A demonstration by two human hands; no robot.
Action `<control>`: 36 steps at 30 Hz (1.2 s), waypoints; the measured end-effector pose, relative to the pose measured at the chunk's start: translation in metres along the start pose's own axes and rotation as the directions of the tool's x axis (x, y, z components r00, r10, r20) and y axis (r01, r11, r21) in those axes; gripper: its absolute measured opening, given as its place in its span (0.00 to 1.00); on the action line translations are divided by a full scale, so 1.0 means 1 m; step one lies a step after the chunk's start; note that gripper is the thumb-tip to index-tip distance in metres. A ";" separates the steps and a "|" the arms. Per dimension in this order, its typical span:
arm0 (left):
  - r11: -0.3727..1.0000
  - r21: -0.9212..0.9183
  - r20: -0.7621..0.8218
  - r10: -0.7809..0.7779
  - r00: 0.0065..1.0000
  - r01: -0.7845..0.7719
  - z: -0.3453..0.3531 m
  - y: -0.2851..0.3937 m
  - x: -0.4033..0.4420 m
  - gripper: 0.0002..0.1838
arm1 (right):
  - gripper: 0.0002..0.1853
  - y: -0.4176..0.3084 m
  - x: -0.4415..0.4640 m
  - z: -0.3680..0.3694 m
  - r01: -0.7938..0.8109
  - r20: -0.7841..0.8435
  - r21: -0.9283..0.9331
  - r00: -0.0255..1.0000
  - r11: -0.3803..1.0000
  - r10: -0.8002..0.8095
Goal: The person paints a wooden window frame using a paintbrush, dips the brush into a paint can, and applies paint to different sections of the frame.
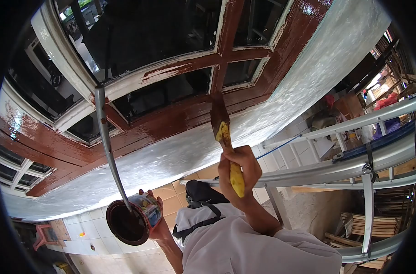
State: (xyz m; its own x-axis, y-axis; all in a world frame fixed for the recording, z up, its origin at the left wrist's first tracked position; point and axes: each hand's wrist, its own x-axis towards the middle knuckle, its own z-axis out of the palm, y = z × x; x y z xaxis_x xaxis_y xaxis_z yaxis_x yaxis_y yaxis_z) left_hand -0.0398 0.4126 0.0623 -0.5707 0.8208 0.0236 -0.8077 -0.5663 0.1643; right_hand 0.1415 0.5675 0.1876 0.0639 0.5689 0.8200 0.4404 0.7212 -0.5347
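Note:
My right hand is closed around the yellow handle of a paintbrush. The brush's dark bristles touch the lower rail of a window frame, which is coated in wet-looking brown paint. Some inner edges of the frame show white. My left hand holds a paint can from its side, with fingers around the label. Dark brown paint coats the inside of the can, and its opening faces the camera. A long grey metal bar reaches from the can's mouth up to the window frame.
A pale wall runs below the window frame. Metal ladders lie across the right side, near stacked wooden slats. A red plastic stool stands on the tiled floor at the lower left.

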 end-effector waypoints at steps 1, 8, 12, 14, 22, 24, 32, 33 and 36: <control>1.000 -0.001 -0.001 -0.002 1.000 0.002 0.000 0.000 0.001 0.41 | 0.13 -0.001 0.001 -0.003 0.019 -0.018 -0.007 1.000 1.000 -0.019; 1.000 0.015 -0.017 -0.006 1.000 0.006 0.001 -0.001 0.001 0.42 | 0.16 0.011 0.003 0.003 0.187 0.052 -0.064 0.982 0.980 -0.183; 1.000 0.024 -0.022 0.006 1.000 -0.005 0.001 -0.001 0.002 0.42 | 0.16 0.018 -0.008 0.005 0.153 0.161 -0.110 0.978 0.982 -0.134; 0.999 0.031 -0.029 0.011 1.000 -0.010 0.001 -0.001 0.002 0.42 | 0.15 0.017 -0.011 0.003 0.119 0.176 -0.110 0.979 0.987 -0.098; 0.999 0.042 -0.017 0.012 1.000 -0.011 0.000 0.002 0.001 0.46 | 0.15 0.004 0.007 -0.004 0.207 -0.045 0.005 0.977 0.978 -0.207; 0.999 0.049 -0.012 0.008 1.000 -0.007 0.002 0.002 0.001 0.46 | 0.15 0.005 0.012 0.003 0.230 -0.080 0.021 0.970 0.973 -0.227; 1.000 -0.004 0.004 0.011 1.000 -0.011 0.004 -0.001 0.000 0.41 | 0.13 0.008 0.007 0.001 0.055 0.059 0.033 0.997 0.998 -0.057; 1.000 0.016 0.004 0.005 1.000 -0.005 0.004 0.000 0.000 0.43 | 0.13 0.007 0.007 -0.001 0.026 0.069 0.034 0.997 0.999 -0.029; 1.000 0.026 0.026 -0.003 1.000 0.002 0.003 0.000 0.000 0.44 | 0.12 0.001 0.010 -0.009 0.017 0.054 0.026 0.998 1.000 -0.019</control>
State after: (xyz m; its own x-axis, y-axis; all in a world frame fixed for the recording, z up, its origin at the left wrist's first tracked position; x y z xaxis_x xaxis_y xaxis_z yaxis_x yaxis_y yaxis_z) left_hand -0.0394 0.4132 0.0653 -0.5647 0.8239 0.0484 -0.8047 -0.5627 0.1894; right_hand 0.1508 0.5705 0.1975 0.0070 0.5757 0.8176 0.4183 0.7410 -0.5253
